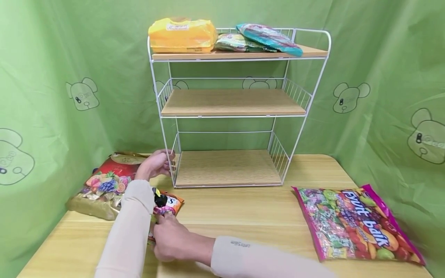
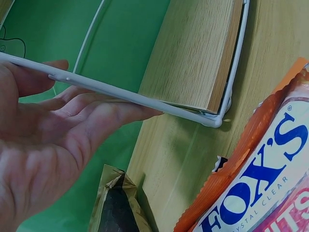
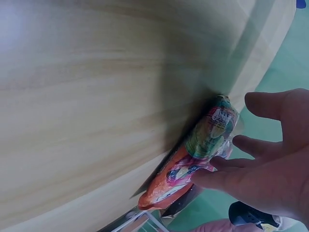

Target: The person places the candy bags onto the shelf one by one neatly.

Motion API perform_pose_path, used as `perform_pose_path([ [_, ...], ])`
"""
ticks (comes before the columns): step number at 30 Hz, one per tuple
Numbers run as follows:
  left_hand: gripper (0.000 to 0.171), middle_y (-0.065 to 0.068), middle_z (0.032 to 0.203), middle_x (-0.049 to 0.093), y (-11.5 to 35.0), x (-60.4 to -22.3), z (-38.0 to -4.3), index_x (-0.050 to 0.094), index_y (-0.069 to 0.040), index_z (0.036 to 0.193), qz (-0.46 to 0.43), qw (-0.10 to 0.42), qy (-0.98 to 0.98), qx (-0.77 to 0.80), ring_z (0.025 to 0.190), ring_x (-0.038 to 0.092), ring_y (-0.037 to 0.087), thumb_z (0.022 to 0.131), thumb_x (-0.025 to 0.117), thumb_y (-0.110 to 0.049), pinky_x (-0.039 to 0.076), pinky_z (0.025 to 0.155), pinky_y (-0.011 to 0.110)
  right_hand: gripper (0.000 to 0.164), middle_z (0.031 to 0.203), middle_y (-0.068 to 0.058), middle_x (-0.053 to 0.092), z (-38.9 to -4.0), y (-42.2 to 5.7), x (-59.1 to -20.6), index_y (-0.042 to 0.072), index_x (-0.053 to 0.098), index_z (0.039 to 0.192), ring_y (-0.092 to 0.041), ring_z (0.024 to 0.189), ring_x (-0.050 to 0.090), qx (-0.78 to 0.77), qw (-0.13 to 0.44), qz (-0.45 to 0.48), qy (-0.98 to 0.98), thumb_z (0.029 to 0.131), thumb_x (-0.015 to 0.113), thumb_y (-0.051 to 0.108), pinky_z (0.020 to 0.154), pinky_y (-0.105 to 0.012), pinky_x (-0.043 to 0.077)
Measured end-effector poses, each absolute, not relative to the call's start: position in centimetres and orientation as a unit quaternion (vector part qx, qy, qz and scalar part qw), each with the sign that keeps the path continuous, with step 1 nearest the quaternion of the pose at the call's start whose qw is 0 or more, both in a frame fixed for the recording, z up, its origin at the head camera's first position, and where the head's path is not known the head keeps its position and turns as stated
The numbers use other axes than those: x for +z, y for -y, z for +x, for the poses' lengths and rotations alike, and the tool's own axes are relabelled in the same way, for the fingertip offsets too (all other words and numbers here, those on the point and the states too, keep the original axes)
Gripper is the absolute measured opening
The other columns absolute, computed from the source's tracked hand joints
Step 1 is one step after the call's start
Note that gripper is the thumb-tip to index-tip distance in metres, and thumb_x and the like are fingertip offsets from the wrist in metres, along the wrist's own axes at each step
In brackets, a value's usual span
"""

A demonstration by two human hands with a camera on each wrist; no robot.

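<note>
My left hand is at the lower left side of a white wire rack. In the left wrist view its fingers are extended against the white side bar. Below that arm lies an orange and pink FOX'S candy bag, partly hidden by the arm and the right hand in the head view. My right hand is beside this bag. The right wrist view shows its fingers spread, the lower ones close to the bag's orange end and a green package part; contact is unclear.
The rack has three wooden shelves. A yellow package, a green bag and a teal bag lie on top. A red and gold bag is at left; a Fyvit balk candy bag lies at right. Green curtains surround the table.
</note>
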State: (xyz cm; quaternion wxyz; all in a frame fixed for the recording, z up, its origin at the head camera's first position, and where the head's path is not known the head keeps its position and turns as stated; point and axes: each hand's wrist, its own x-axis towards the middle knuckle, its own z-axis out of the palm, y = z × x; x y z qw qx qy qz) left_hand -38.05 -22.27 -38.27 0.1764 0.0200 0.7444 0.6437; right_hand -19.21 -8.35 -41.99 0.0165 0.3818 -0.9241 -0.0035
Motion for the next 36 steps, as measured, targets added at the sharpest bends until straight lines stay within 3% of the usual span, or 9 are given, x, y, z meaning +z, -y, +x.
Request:
perform_pose_path([
  [8, 0.032, 0.004, 0.08, 0.045, 22.2, -38.1, -38.0, 0.036, 0.004, 0.135, 0.019, 0.176, -0.744, 0.645, 0.068, 0.051, 0.015, 0.107, 0.038, -0.009, 0.052, 0.064, 0.03, 0.054, 0.136, 0.003, 0.058, -19.5, 8.9, -42.6, 0.028, 0.06, 0.138, -0.017, 0.117, 0.056, -0.02, -0.017, 0.366, 0.93, 0.088, 0.071, 0.044, 0.105, -0.023, 0.044],
  [11, 0.035, 0.005, 0.081, 0.046, 22.1, -38.0, -38.0, 0.033, 0.005, 0.138, 0.017, 0.178, -0.741, 0.648, 0.068, 0.052, 0.016, 0.107, 0.039, -0.009, 0.053, 0.065, 0.03, 0.054, 0.142, 0.003, 0.055, -19.5, 8.9, -42.7, 0.029, 0.06, 0.139, -0.018, 0.123, 0.054, -0.013, -0.03, 0.358, 0.933, 0.088, 0.071, 0.045, 0.108, -0.023, 0.044],
  [20, 0.02, 0.0, 0.074, 0.041, 22.1, -38.0, -37.8, 0.041, -0.001, 0.124, 0.016, 0.178, -0.737, 0.652, 0.066, 0.048, 0.014, 0.107, 0.039, -0.009, 0.049, 0.061, 0.028, 0.055, 0.148, 0.002, 0.051, -19.8, 8.6, -43.0, 0.031, 0.056, 0.144, -0.02, 0.129, 0.053, 0.002, -0.04, 0.366, 0.93, 0.09, 0.07, 0.039, 0.11, -0.027, 0.045],
  [24, 0.016, 0.0, 0.074, 0.041, 22.1, -38.1, -37.9, 0.041, -0.003, 0.121, 0.02, 0.177, -0.735, 0.654, 0.065, 0.047, 0.013, 0.106, 0.038, -0.008, 0.05, 0.061, 0.028, 0.05, 0.144, 0.002, 0.055, -19.8, 8.3, -43.0, 0.031, 0.061, 0.139, -0.02, 0.126, 0.055, 0.004, -0.039, 0.37, 0.928, 0.09, 0.07, 0.036, 0.108, -0.027, 0.047],
  [28, 0.022, 0.0, 0.074, 0.041, 22.1, -38.2, -37.9, 0.038, 0.001, 0.127, 0.022, 0.176, -0.736, 0.653, 0.064, 0.046, 0.013, 0.106, 0.037, -0.008, 0.05, 0.061, 0.028, 0.041, 0.145, 0.002, 0.056, -19.8, 7.7, -42.8, 0.029, 0.067, 0.132, -0.022, 0.13, 0.055, 0.018, -0.059, 0.362, 0.93, 0.092, 0.069, 0.037, 0.107, -0.029, 0.049],
  [36, 0.024, 0.001, 0.075, 0.042, 22.3, -38.2, -37.9, 0.038, 0.001, 0.128, 0.025, 0.178, -0.736, 0.652, 0.065, 0.046, 0.013, 0.106, 0.039, -0.008, 0.05, 0.062, 0.028, 0.051, 0.151, 0.0, 0.052, -20.2, 5.9, -42.7, 0.036, 0.056, 0.144, -0.025, 0.135, 0.053, 0.053, -0.085, 0.374, 0.922, 0.095, 0.067, 0.035, 0.104, -0.035, 0.052],
])
